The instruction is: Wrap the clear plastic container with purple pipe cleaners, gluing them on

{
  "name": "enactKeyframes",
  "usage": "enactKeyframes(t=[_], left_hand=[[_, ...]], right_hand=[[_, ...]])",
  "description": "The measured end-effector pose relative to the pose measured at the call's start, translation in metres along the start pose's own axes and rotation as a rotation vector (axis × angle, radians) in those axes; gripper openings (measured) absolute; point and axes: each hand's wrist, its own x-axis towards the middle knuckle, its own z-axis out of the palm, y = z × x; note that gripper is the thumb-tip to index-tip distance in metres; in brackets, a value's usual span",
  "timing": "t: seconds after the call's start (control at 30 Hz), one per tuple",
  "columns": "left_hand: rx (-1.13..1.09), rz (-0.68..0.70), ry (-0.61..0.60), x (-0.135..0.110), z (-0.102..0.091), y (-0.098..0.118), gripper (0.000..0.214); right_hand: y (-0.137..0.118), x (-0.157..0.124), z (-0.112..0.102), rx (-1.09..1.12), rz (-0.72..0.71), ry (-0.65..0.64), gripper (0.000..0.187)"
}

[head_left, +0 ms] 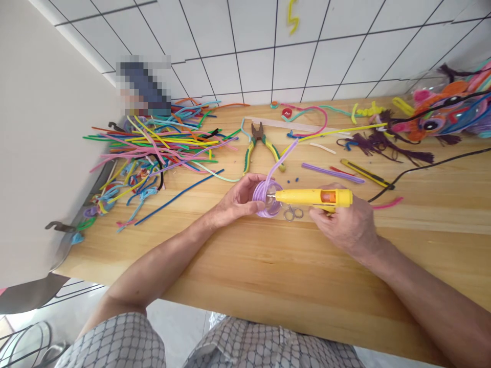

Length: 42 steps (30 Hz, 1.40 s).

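Fingers and thumb of my left hand [242, 198] grip a coil of purple pipe cleaner [271, 208] wound into a round, hollow shape. One loose end of it sticks up and to the right. My right hand [347, 225] is wrapped around a yellow hot glue gun [303, 196], which points left. Its metal nozzle is at the coil, though I cannot tell whether it touches. Just below the gun's barrel lie small scissors [293, 212], partly hidden. Beyond the coil, pliers [259, 134] with yellow-green handles rest open on the wooden table [238, 266].
A big heap of coloured pipe cleaners [164, 143] covers the left side. Purple pipe cleaners [332, 173] and a yellow utility knife [366, 174] lie to the right. A black cord [433, 166] crosses there, near a colourful pipe-cleaner figure [433, 120]. A tiled wall [253, 51] bounds the back.
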Motion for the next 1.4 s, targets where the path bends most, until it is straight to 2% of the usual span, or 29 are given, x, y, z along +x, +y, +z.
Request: enactKeyframes(t=[0.13, 0.5, 0.63, 0.87, 1.07, 1.27, 1.4], left_hand=[[0.000, 0.017, -0.001, 0.0000, -0.0006, -0.0006, 0.054], [-0.016, 0.001, -0.009, 0.0004, -0.0002, -0.0016, 0.055], [-0.003, 0.013, -0.015, 0.0008, -0.0004, -0.0014, 0.054], [0.035, 0.005, 0.008, 0.0010, -0.0001, 0.0000, 0.055], [0.007, -0.002, 0.001, 0.0001, 0.0010, 0.0003, 0.056], [0.008, -0.016, 0.010, 0.0000, 0.0015, 0.0007, 0.056], [0.019, -0.004, 0.018, 0.0004, 0.0012, 0.0001, 0.056]], right_hand=[[0.0006, -0.0005, 0.0004, 0.020, 0.034, -0.016, 0.011], [-0.0011, 0.0014, -0.0025, 0.030, -0.027, -0.011, 0.008], [0.0002, 0.0008, -0.0015, 0.001, 0.036, -0.055, 0.008], [0.0015, 0.0008, 0.0005, 0.046, -0.014, 0.050, 0.013], [0.0006, -0.0001, -0.0009, 0.016, -0.010, -0.003, 0.012], [0.0001, -0.0004, -0.0009, 0.014, -0.030, 0.001, 0.013], [0.0002, 0.0015, -0.0011, 0.021, -0.059, 0.048, 0.013]])
